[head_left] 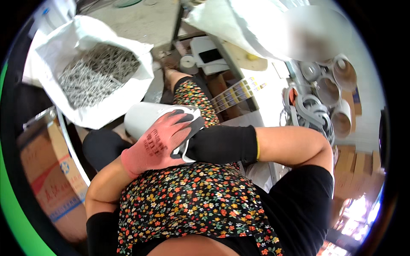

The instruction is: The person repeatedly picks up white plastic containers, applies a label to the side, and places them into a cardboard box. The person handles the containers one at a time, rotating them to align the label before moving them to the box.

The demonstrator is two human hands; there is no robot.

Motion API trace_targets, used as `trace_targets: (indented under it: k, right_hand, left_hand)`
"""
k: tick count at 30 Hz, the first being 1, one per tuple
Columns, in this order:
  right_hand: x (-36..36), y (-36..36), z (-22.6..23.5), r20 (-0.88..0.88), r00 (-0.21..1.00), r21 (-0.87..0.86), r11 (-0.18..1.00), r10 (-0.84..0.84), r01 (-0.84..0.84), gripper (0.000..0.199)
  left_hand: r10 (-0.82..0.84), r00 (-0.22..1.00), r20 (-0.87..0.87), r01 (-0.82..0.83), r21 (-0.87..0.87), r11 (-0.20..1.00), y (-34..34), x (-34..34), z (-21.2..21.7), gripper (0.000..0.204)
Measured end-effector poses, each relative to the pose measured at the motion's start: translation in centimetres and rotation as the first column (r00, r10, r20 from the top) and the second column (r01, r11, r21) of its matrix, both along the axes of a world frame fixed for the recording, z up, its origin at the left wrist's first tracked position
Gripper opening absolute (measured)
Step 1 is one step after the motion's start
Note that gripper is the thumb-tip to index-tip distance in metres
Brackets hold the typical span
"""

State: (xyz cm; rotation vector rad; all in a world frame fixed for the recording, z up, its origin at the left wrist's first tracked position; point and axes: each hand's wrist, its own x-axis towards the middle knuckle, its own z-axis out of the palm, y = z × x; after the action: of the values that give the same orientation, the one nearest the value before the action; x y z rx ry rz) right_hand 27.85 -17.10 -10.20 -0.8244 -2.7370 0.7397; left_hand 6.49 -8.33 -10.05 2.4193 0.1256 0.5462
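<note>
In a pink glove with grey-coated fingers, my left hand [160, 143] lies across a white rounded thing [143, 117] above my lap. Its fingers curl over the edge of it. The white thing looks smooth and like a tub or thick tube, and its far side is hidden. My right forearm, in a black oversleeve [224, 144], crosses from the right and ends against the left glove. The right hand itself is hidden behind the left glove and the white edge, so its fingers do not show.
A big white sack [45, 53] of thin metal pieces [94, 81] stands at far left, above a cardboard box [53, 183]. On the right, a white worktop [273, 100] bears grey curved parts [309, 111] and several tubes [341, 117]. A sheet of labels [235, 96] hangs at its edge.
</note>
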Motion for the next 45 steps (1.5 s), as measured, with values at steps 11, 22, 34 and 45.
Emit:
trace_targets:
  k: [11, 22, 34, 45]
  right_hand:
    - [1.1, -3.0, -0.5, -0.416, 0.833, -0.312, 0.918, -0.363, 0.245, 0.014]
    - [11.7, -11.1, -5.6, -0.481, 0.372, 0.019, 0.415, -0.794, 0.91, 0.031]
    - [18.3, -17.9, -10.8, -0.303, -0.256, 0.205, -0.325, -0.918, 0.923, 0.019]
    - [18.7, -17.7, -11.8, -0.3, -0.173, 0.326, -0.271, -0.938, 0.906, 0.021]
  left_hand:
    - [-0.068, 0.975, -0.211, -0.118, -0.753, 0.648, -0.6, 2.1, 1.9, 0.069]
    - [0.334, 0.594, -0.732, -0.803, -0.565, 0.19, 16.1, -8.7, -19.7, 0.037]
    - [0.583, 0.764, -0.278, -0.545, 0.205, 0.813, 20.2, -4.1, -4.9, 0.042]
    - [0.634, 0.773, 0.021, -0.598, -0.307, 0.74, 22.9, -7.7, 0.9, 0.037]
